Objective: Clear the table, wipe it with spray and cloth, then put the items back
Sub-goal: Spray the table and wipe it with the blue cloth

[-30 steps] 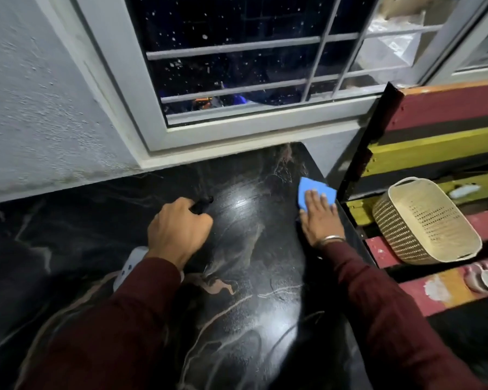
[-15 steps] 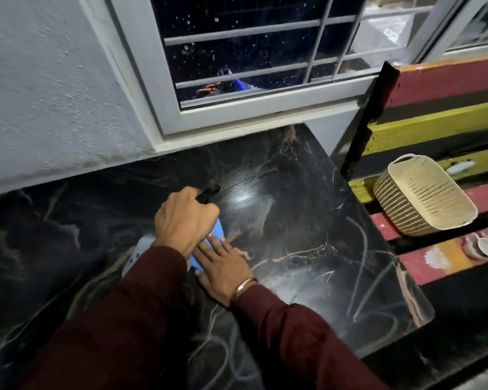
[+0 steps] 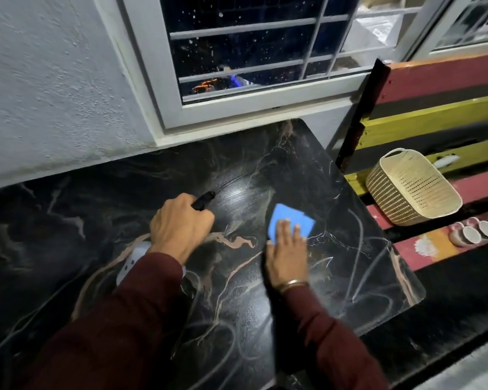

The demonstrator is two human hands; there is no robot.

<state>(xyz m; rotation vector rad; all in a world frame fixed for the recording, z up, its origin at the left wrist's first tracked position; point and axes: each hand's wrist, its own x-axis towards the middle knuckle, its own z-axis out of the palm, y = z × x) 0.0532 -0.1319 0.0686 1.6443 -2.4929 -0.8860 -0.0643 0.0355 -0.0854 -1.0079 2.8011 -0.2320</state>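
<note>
A black marble-patterned table (image 3: 265,170) with pale veins fills the middle of the view. My right hand (image 3: 288,249) lies flat on a folded blue cloth (image 3: 289,218), pressing it onto the tabletop right of centre. My left hand (image 3: 181,223) is closed around a spray bottle (image 3: 133,260) that lies low over the table. Its black nozzle (image 3: 204,199) sticks out past my knuckles, and its white body shows beside my maroon sleeve. Most of the bottle is hidden by hand and sleeve.
A cream plastic basket (image 3: 412,187) rests tilted on a striped red, yellow and black bench (image 3: 448,77) to the right of the table. Small white cups (image 3: 472,233) stand below the basket. A grey wall and a barred window (image 3: 251,52) run behind the table.
My right hand swept the blue cloth from the table's far right edge to beside my left hand, and has now slid it back right toward the middle. My left hand stayed in place.
</note>
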